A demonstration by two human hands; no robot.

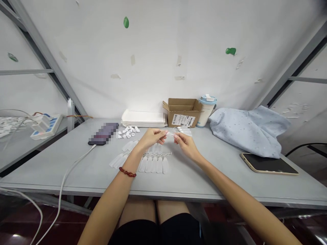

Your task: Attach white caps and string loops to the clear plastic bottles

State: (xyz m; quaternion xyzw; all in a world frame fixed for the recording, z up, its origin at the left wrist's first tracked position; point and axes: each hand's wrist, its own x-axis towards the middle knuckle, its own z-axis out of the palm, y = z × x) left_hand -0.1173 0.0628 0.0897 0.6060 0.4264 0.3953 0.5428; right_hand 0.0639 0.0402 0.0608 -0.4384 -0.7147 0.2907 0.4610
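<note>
A small clear plastic piece (171, 134) spans the gap between my two hands, above the table. My left hand (153, 137) pinches its left end between thumb and fingertips, and a bit of white shows there. At its right end, the fingertips of my right hand (186, 144) are pinched together on it. Below my left hand lie several translucent flat tabs (154, 165) in rows, with thin white stems along their top edge. My left forearm hides part of these rows. Small white plastic parts (128, 132) are heaped to the left of my left hand.
At the back stand a white stack (143, 119), an open cardboard box (182, 114) and a lidded cup (205, 112). Blue speckled cloth (245, 129) partly covers a phone (270, 164) on the right. A dark device (104, 133) with a white cable (66, 172) lies left.
</note>
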